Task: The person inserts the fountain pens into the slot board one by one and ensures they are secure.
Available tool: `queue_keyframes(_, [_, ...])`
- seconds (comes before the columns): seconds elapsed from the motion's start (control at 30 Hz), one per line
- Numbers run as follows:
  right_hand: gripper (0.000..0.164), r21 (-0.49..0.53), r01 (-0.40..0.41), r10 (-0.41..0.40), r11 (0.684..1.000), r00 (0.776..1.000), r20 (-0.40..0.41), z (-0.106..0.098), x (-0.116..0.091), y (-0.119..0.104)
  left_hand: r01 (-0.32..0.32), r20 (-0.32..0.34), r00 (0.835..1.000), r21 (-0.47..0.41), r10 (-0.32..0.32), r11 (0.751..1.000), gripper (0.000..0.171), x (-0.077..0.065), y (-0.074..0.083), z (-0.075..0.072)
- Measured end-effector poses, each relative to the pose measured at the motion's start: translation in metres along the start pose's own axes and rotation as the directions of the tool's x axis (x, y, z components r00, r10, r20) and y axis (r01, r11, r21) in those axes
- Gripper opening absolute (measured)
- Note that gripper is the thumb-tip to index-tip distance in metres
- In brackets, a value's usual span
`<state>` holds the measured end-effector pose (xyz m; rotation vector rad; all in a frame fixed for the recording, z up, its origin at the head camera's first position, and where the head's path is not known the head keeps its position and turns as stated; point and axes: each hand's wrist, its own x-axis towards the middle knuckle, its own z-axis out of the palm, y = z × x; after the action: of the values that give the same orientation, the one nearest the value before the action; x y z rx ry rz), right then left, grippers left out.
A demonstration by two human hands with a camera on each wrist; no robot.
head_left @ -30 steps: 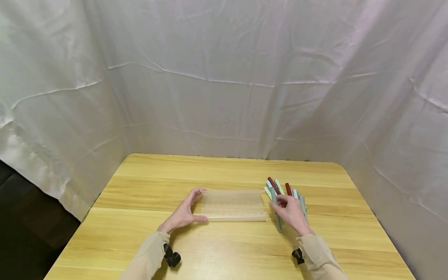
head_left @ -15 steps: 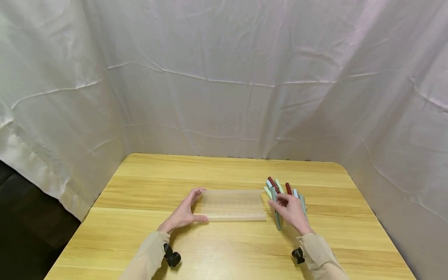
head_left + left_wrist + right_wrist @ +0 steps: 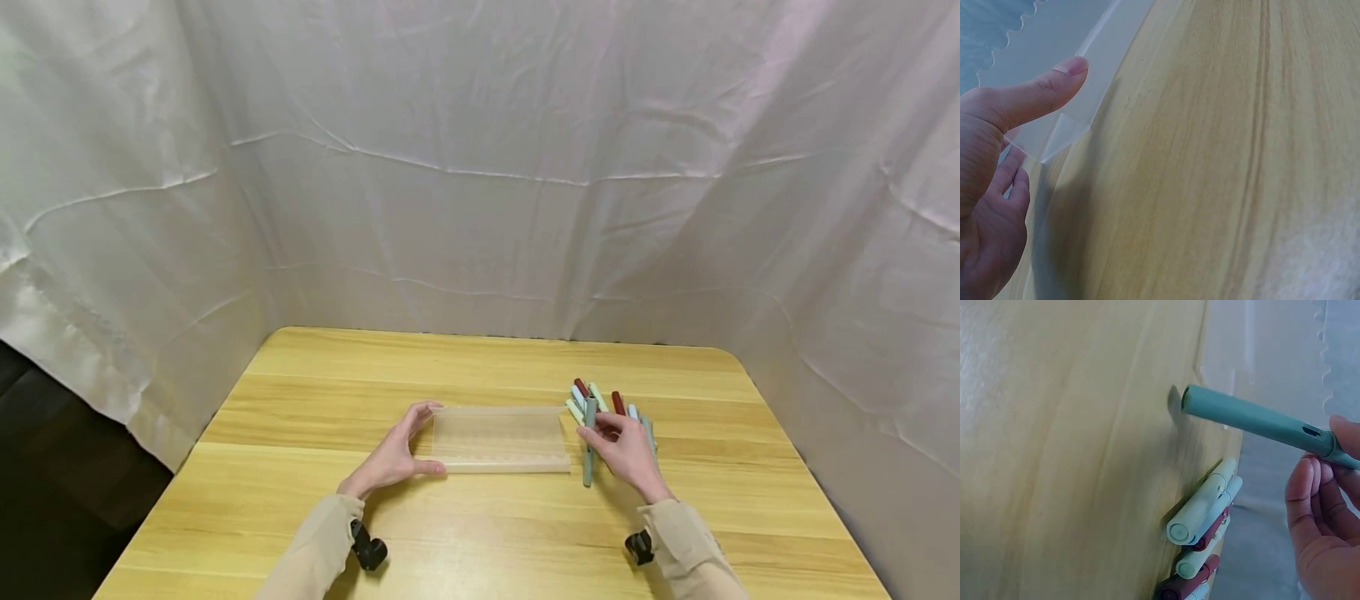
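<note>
A clear plastic pen rack with a notched edge stands mid-table. My left hand grips its left end, thumb along the front and fingers behind. My right hand pinches a grey-green pen just right of the rack. In the right wrist view, the same pen is raised above the tabletop, its shadow apart from it, with thumb and fingertips around one end. Below it lie several loose pens, pale green, light blue and dark red; my right hand partly hides them in the head view.
The wooden table has rounded far corners. A pale curtain hangs behind it and along both sides. Small black cameras sit on both wrists, the left camera close above the table.
The grey-green pen in my right hand has turned from slanting to nearly straight up and down in the head view, its near end shifting left and away. My left hand and the rack stay put.
</note>
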<state>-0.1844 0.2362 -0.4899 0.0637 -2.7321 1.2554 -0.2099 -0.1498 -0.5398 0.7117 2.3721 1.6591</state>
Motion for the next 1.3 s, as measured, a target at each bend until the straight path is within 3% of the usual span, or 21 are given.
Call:
queue_keyframes(0.43, [0.024, 0.027, 0.049, -0.048, 0.998, 0.998, -0.038, 0.0, 0.0, -0.004, 0.02, 0.003, 1.0, -0.001, -0.02, 1.0, 0.099, 0.0, 0.002, 0.0])
queue_keyframes(0.8, [0.029, 0.086, 0.005, -0.003, 0.996, 1.0, -0.018, 0.001, -0.001, -0.009, 0.016, 0.006, 1.0, -0.005, -0.016, 1.0, 0.099, 0.0, 0.0, -0.001])
queue_keyframes(1.0, [0.042, 0.153, 0.03, -0.032, 0.988, 0.999, 0.012, 0.0, -0.002, -0.009, 0.015, 0.004, 1.0, -0.004, -0.015, 1.0, 0.099, 0.0, 0.001, -0.001])
queue_keyframes(1.3, [0.032, 0.188, 0.1, -0.108, 0.977, 0.994, 0.031, -0.001, -0.003, -0.011, 0.018, 0.008, 1.0, -0.003, -0.018, 1.0, 0.099, -0.001, 0.002, -0.001])
